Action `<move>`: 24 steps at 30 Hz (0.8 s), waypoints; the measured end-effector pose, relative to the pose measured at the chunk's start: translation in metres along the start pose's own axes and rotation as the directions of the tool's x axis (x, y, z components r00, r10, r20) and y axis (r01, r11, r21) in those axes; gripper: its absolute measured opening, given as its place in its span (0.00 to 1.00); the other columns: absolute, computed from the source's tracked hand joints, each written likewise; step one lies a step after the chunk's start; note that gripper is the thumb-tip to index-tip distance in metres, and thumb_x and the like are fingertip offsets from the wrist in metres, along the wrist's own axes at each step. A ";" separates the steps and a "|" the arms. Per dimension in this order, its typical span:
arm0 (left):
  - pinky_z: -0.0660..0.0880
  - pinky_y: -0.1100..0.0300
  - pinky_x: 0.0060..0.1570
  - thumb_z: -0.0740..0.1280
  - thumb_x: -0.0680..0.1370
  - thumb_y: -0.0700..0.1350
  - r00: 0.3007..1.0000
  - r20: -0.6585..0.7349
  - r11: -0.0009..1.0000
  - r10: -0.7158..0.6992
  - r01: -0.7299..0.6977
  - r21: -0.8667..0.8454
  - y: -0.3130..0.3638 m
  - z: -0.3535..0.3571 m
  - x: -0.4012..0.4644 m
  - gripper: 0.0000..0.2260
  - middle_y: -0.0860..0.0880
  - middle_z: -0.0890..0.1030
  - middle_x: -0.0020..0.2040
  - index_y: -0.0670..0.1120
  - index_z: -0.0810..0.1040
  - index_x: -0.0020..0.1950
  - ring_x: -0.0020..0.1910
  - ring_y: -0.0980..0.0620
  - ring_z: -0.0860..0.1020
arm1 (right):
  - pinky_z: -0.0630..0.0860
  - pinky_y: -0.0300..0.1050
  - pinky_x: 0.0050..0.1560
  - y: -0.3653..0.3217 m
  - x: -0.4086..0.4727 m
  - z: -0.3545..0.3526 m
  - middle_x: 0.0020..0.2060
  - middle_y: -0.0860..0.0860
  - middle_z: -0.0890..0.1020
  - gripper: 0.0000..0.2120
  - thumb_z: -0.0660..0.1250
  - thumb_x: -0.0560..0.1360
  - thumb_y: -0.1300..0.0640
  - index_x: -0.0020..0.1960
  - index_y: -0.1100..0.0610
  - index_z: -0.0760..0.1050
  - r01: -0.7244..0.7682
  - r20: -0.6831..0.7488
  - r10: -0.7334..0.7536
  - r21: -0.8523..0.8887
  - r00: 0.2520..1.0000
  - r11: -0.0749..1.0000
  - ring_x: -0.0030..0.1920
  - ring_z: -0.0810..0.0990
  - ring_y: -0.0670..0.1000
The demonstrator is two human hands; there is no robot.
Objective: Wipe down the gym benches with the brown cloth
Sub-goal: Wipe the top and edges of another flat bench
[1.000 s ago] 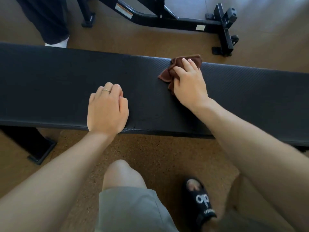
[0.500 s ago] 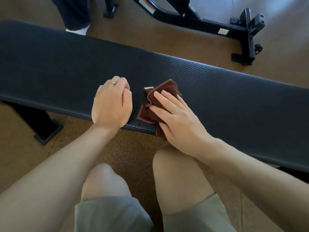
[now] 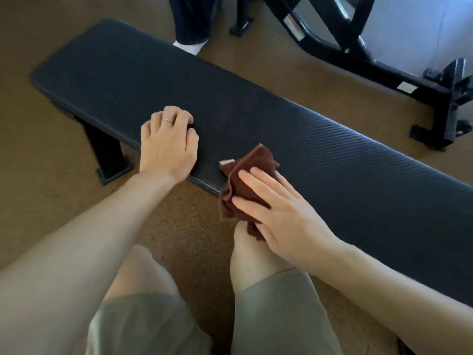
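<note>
Flat on the brown cloth [image 3: 252, 175] at the near edge of the bench [image 3: 320, 152].

Right hand [image 3: 284, 216] pressing the crumpled, soft-napped cloth with straight, spread fingers, cloth draped over the rim, folds hanging below the palm. Left hand [image 3: 167, 144] just left of it, resting on the ribbed black padding, fingers curled under, holding nothing, thin ring [image 3: 167, 120] on one finger. Beyond both hands, black steel frame [image 3: 384, 62] on speckled cork-brown floor [image 3: 46, 139]; grey shorts [image 3: 279, 316] below.
</note>
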State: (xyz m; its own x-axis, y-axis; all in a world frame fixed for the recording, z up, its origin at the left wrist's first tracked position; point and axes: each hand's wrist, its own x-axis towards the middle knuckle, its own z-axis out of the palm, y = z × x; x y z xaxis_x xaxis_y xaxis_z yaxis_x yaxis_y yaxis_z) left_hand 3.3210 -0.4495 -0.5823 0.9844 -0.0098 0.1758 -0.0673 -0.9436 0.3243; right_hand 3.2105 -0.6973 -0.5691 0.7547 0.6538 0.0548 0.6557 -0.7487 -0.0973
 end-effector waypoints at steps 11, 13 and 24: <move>0.51 0.49 0.77 0.51 0.87 0.49 0.949 0.283 0.974 -0.140 0.183 -0.132 0.001 -0.013 0.014 0.12 0.52 0.65 0.71 0.52 0.68 0.67 0.76 0.47 0.59 | 0.52 0.60 0.82 0.000 0.067 0.005 0.79 0.56 0.66 0.20 0.68 0.79 0.54 0.71 0.47 0.77 0.189 0.003 -0.189 0.011 0.982 0.982 0.81 0.57 0.59; 0.52 0.49 0.77 0.50 0.87 0.50 0.929 0.330 0.964 -0.168 0.224 -0.140 0.001 -0.015 0.019 0.12 0.51 0.65 0.71 0.54 0.69 0.66 0.76 0.46 0.60 | 0.54 0.60 0.81 -0.007 0.094 0.008 0.78 0.55 0.68 0.18 0.67 0.79 0.54 0.69 0.46 0.79 0.184 -0.036 -0.182 0.064 0.983 0.981 0.81 0.59 0.58; 0.48 0.59 0.71 0.48 0.87 0.51 0.906 0.400 0.933 -0.139 0.255 -0.252 -0.004 -0.022 0.024 0.13 0.60 0.64 0.64 0.54 0.71 0.63 0.74 0.52 0.58 | 0.52 0.54 0.82 0.028 -0.017 -0.010 0.78 0.54 0.66 0.23 0.58 0.79 0.53 0.73 0.49 0.75 0.082 0.036 -0.089 0.175 0.995 0.981 0.82 0.56 0.55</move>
State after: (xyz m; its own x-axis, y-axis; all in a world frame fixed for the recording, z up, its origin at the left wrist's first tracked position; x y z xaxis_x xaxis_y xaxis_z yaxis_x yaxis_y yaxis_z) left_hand 3.3412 -0.4386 -0.5594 0.9661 -0.0101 -0.2581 0.1471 -0.7998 0.5819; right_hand 3.2159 -0.7308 -0.5632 0.6917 0.7217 0.0277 0.7012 -0.6619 -0.2649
